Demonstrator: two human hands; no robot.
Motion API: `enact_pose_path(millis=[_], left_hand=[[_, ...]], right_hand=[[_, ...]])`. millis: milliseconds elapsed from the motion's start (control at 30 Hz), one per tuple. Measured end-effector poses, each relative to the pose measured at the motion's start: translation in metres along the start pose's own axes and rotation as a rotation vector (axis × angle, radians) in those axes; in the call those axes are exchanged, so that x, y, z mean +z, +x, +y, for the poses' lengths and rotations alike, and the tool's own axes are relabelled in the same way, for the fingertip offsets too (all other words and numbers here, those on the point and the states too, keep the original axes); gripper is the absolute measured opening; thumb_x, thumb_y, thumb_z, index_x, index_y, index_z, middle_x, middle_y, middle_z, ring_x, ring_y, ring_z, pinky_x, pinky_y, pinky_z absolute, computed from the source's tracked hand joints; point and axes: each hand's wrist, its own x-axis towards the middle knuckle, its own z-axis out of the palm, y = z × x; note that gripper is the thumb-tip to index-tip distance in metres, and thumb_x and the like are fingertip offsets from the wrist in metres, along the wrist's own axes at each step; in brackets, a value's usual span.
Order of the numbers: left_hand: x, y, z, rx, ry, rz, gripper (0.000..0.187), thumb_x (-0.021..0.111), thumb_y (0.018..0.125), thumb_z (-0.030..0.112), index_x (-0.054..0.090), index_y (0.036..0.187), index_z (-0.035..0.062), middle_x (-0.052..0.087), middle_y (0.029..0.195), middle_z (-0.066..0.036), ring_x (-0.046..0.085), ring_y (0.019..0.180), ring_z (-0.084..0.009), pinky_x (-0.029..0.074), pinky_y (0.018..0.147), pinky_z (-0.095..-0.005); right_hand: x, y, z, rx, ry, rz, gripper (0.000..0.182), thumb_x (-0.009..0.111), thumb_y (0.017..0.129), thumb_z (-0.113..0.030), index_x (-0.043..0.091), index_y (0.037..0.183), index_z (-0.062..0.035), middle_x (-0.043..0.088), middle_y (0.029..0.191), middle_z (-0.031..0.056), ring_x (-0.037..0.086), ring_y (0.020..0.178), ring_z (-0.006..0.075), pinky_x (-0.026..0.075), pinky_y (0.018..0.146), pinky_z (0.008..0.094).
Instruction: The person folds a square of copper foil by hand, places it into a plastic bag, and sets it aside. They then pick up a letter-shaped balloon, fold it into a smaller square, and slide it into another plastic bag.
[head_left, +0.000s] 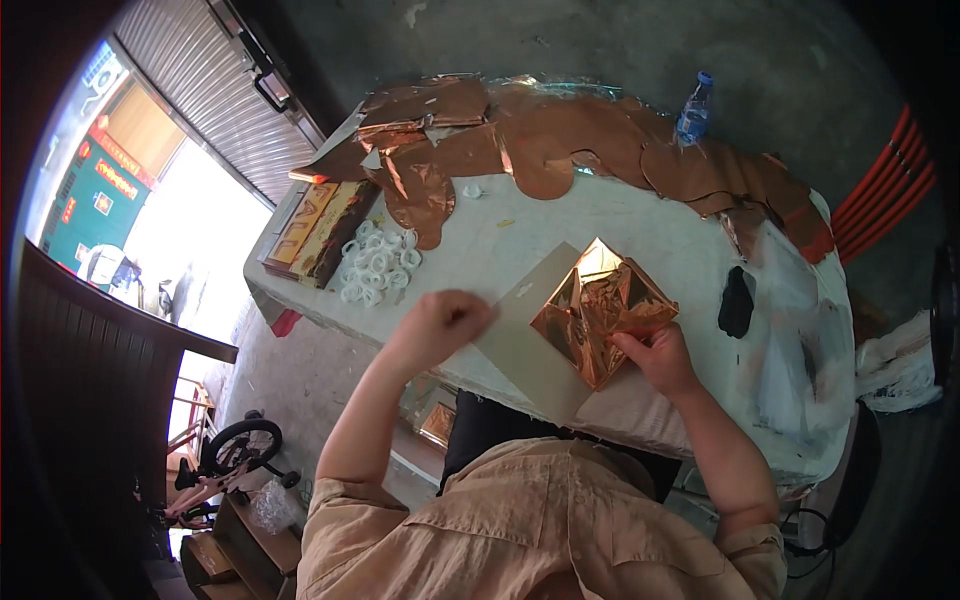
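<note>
Head view: my right hand point(662, 360) is pinching the copper foil point(584, 322), which is lying partly over the grey sheet point(510, 350) on the counter point(640, 215); light pressure should be limiting creases. My left hand point(438, 328) is curling, its contents unclear.

Over the white cloth-covered table point(490, 248), passage was afforded between the heap of white plastic rings point(376, 264) and the shiny folded copper-coloured foil piece point(603, 312). The far side was obstructed by broad copper-coloured sheets point(560, 140) and a transparent blue-capped bottle point(693, 112); the right, by a black soft-looking bundle point(736, 302).
</note>
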Motion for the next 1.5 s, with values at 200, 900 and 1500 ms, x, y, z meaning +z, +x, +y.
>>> enact_pose_path(millis=[200,900,1500], left_hand=[[-0.002,-0.043,0.012,0.307,-0.148,-0.647,0.016,0.068,0.084,0.008,0.070,0.100,0.0055,0.069,0.093,-0.005,0.065,0.081,-0.0151,0.051,0.072,-0.0291],[0.003,0.182,-0.037,0.287,0.394,0.324,0.019,0.059,0.082,0.012,0.068,0.097,0.0045,0.065,0.096,-0.015,0.064,0.087,-0.0313,0.052,0.075,-0.0398],[0.034,-0.031,-0.001,0.696,0.405,-0.001,0.045,0.070,0.079,0.024,0.058,0.119,0.0082,0.052,0.128,-0.013,0.050,0.118,-0.0317,0.040,0.098,-0.0432]], right_hand=[[0.001,-0.002,-0.003,0.015,0.043,-0.003,0.014,0.065,0.084,-0.002,0.066,0.098,0.0004,0.069,0.089,0.0039,0.062,0.080,0.0085,0.050,0.074,0.0248],[-0.014,0.004,-0.004,0.149,0.276,0.106,0.009,0.065,0.084,-0.008,0.065,0.090,-0.0022,0.066,0.081,0.0043,0.060,0.072,0.0118,0.047,0.069,0.0250],[-0.024,0.000,-0.037,0.054,0.462,0.213,0.015,0.064,0.087,-0.016,0.064,0.096,-0.0043,0.064,0.077,0.0012,0.056,0.065,0.0082,0.045,0.056,0.0233]])
